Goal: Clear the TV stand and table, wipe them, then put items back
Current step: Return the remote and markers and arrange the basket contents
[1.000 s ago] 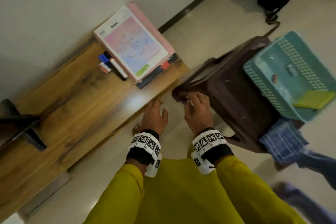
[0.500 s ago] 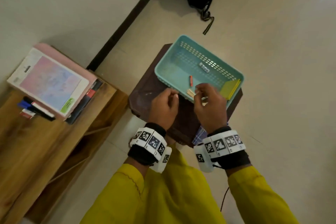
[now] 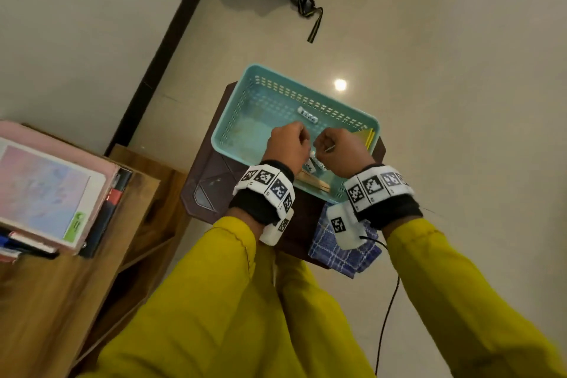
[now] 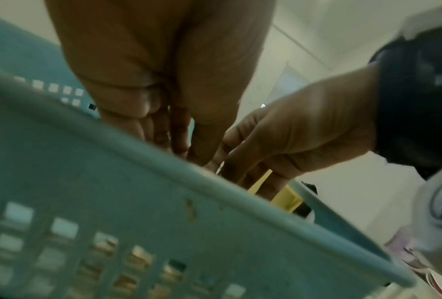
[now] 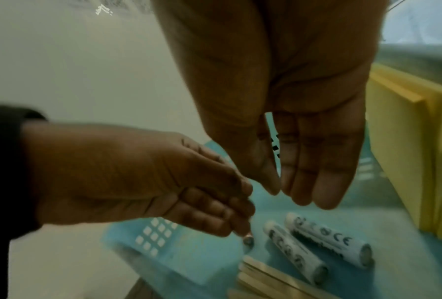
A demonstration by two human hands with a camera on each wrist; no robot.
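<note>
While both hands hover loosely open, two batteries (image 5: 317,244) lie just below in the basket (image 3: 236,120).

- Both arms wear bright yellow sleeves (image 3: 221,270) that reach the wrists, with a stitched hem at the cuff
- Yellow trousers (image 3: 276,316) of the same colour cover the legs
- The left hand (image 3: 287,144) has a black wristband (image 3: 254,204) wrapped by a white band (image 3: 265,182) of black-and-white square markers
- A white camera housing (image 3: 276,228) hangs below it
- The right hand (image 3: 340,149) wears the same set, and a thin black cable (image 3: 388,310) trails from its white camera unit (image 3: 342,225)
</note>
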